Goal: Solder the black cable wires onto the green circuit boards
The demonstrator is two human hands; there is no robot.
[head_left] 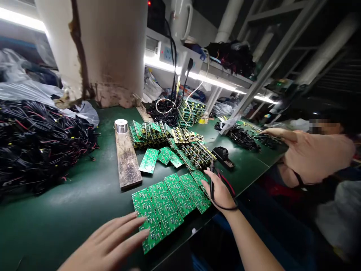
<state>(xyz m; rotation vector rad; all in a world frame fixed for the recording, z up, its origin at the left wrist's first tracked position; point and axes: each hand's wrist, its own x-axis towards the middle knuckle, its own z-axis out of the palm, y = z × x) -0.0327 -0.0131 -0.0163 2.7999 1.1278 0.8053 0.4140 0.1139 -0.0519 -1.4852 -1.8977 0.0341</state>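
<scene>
A row of green circuit boards (173, 199) lies side by side at the table's front edge, solder sides up. My left hand (109, 241) is open, its fingers stretched over the left end of that row; I cannot tell whether the fingertips touch. At the right end of the row, my right hand (220, 190) holds a soldering iron (212, 180), tip pointing up and away, its black cord looping by my wrist. Beyond lie a few loose boards (148, 160) and stacked boards (194, 150). A roll of solder wire (121, 126) stands on a scorched wooden plank (126, 162).
Bundles of black cables (42, 139) pile up at the left, with more cables (242, 135) at the right. A black iron stand (222, 156) sits near the table edge. A thick pillar (113, 49) rises behind. A co-worker (316, 158) sits at the far right.
</scene>
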